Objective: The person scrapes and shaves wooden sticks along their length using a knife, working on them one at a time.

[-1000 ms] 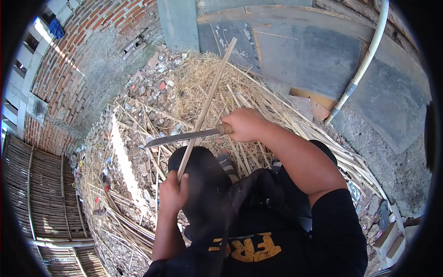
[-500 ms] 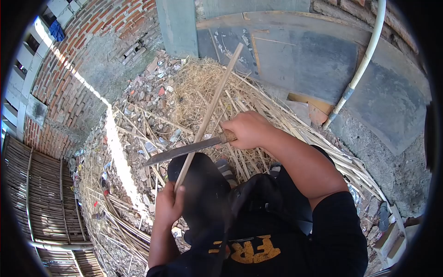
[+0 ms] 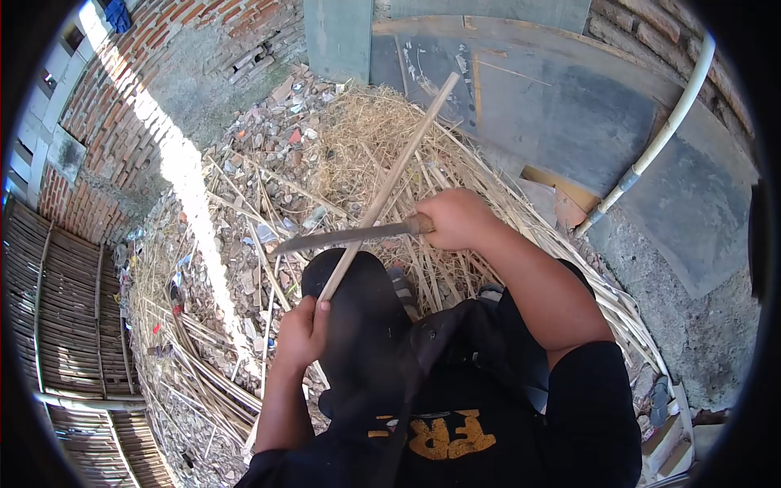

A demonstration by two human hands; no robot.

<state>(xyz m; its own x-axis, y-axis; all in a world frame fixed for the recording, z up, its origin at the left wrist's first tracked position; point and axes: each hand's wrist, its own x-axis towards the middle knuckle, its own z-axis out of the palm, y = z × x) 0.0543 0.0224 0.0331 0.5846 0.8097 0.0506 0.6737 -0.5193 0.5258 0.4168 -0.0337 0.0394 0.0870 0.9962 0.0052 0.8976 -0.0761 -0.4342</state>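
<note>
My left hand point(image 3: 303, 332) is closed around the lower end of a long pale bamboo strip point(image 3: 399, 167), which slants up and away to the right. In my right hand point(image 3: 457, 220) is the wooden handle of a long-bladed knife point(image 3: 346, 237). Its dark blade points left and lies across the strip, seemingly touching it, a little above my bent knee. Fingers of both hands are wrapped tight. Below the strip, a heap of fine straw-like shavings point(image 3: 366, 134) covers the ground.
Split bamboo strips point(image 3: 598, 301) lie in a long bundle at right, more point(image 3: 215, 382) at lower left. Rubble point(image 3: 244, 260) covers the ground. Grey panels point(image 3: 561, 98) lean at the back beside a pale pipe point(image 3: 659, 142). A brick wall point(image 3: 154, 106) and slatted bamboo panel point(image 3: 69, 309) stand left.
The knife and my right hand sit slightly higher and farther right in view, the blade closer to level. My left hand still grips the strip, and the whole view has shifted a little.
</note>
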